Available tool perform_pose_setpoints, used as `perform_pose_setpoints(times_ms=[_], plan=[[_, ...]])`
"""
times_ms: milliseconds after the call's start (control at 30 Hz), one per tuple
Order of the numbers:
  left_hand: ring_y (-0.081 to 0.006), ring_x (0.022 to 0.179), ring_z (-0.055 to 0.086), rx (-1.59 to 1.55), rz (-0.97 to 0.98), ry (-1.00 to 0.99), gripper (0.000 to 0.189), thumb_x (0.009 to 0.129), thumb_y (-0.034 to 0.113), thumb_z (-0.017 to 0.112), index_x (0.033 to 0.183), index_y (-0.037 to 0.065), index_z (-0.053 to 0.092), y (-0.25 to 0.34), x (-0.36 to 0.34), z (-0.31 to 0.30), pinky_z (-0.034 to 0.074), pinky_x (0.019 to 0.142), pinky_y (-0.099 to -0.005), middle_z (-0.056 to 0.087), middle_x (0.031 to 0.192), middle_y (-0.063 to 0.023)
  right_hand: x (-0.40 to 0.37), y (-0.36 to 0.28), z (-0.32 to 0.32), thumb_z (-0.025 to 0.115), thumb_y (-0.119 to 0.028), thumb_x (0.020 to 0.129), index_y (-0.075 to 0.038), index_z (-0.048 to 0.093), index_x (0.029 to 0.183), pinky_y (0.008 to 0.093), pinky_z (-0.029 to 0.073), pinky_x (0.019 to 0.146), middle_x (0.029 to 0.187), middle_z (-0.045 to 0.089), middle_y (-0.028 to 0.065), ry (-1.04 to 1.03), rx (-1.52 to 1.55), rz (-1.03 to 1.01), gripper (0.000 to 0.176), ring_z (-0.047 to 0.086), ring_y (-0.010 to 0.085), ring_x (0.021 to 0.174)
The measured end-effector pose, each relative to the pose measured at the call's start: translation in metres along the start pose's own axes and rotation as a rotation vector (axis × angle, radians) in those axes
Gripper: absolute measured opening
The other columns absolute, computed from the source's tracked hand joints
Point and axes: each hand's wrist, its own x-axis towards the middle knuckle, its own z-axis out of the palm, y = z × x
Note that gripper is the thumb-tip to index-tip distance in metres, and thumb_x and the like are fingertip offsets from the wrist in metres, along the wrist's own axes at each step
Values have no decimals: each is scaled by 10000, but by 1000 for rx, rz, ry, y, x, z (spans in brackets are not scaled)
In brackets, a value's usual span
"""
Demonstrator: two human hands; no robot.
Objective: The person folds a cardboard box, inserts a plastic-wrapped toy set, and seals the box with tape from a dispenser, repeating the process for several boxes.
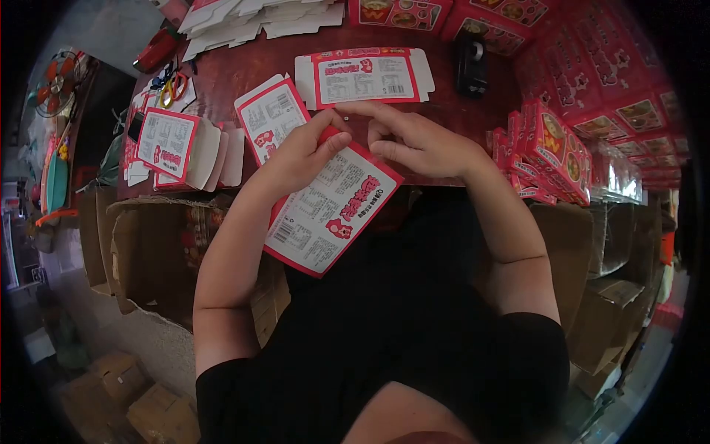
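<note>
A flat-looking red and white printed carton (pixel 325 211) slants over the table's front edge, its printed panel facing up. My left hand (pixel 303 155) is closed on the carton's upper left part, with the thumb lying on the panel. My right hand (pixel 418 140) is beside the carton's upper right edge. Its index finger reaches toward my left hand's fingertips, while the thumb and other fingers are bent and apart, with nothing visible between them. Behind my left hand lies a second printed carton (pixel 270 111), partly covered. Another flattened carton (pixel 366 78) lies farther back.
Small printed cartons (pixel 168 144) are stacked at the left, near yellow-handled scissors (pixel 174 89). A black device (pixel 471 63) stands at the back right. Filled red boxes (pixel 555 144) are piled at the right. White carton blanks (pixel 259 18) lie at the back; an open cardboard box (pixel 151 255) is below left.
</note>
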Motion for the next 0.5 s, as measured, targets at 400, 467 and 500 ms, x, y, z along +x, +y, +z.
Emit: perform_pose_setpoints(times_ms=[400,467,500], plan=[[-111,796,551,-83,164,150,171,890,194,559,967,45,526,10,-2,5,443,699,-248,581,867,-51,8,37,25,542,-254,890,-38,415,1242,229,454,681,871,544,12,80,1229,239,432,530,99,745],[-94,815,543,-76,157,222,185,905,214,539,982,47,517,11,-4,1,444,692,-224,573,890,-49,-1,50,9,445,-330,935,-64,411,1264,222,451,672,848,547,22,146,1073,170,424,517,92,724],[-95,823,542,-195,134,332,199,908,224,533,996,47,508,9,-5,-1,446,694,-221,570,894,-52,-3,67,-6,388,-359,951,-88,404,1282,225,442,647,799,548,20,433,856,215,428,504,84,700]])
